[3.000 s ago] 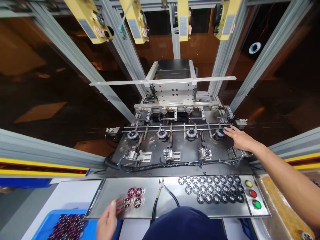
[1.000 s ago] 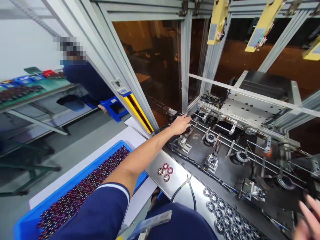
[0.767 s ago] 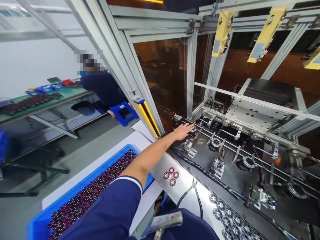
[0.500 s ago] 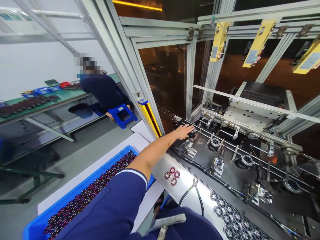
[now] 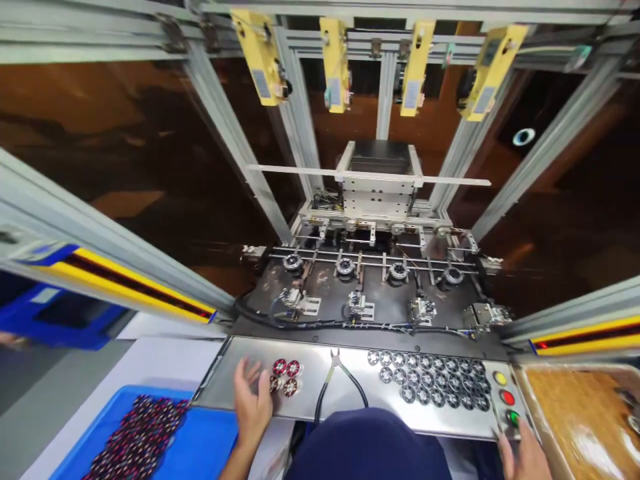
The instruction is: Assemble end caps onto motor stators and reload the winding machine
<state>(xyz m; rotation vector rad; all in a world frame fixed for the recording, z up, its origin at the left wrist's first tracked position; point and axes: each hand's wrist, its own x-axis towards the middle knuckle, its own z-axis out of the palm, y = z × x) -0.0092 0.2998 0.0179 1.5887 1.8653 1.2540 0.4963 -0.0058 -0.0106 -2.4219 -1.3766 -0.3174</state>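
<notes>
My left hand hovers open, fingers apart, over the left part of the steel ledge. Just to its right lies a small group of round red-wound motor stators, partly behind my fingers. At the lower right, my right hand is open with its fingertips at the green button; whether it is pressed in, I cannot tell. Between the hands are wire cutters, jaws pointing away, and rows of bare silver-and-black stators. Round stators sit on the machine's holders farther back.
A blue tray heaped with wound stators stands at the lower left. Yellow light-curtain bars flank the machine opening. Yellow units hang overhead. A red button and yellow button sit above the green one. A brown-bottomed bin is at right.
My left hand has come back from the leftmost machine holder to the ledge. My right hand has come into view at the buttons. The view has swung right, and the seated co-worker is mostly out of sight.
</notes>
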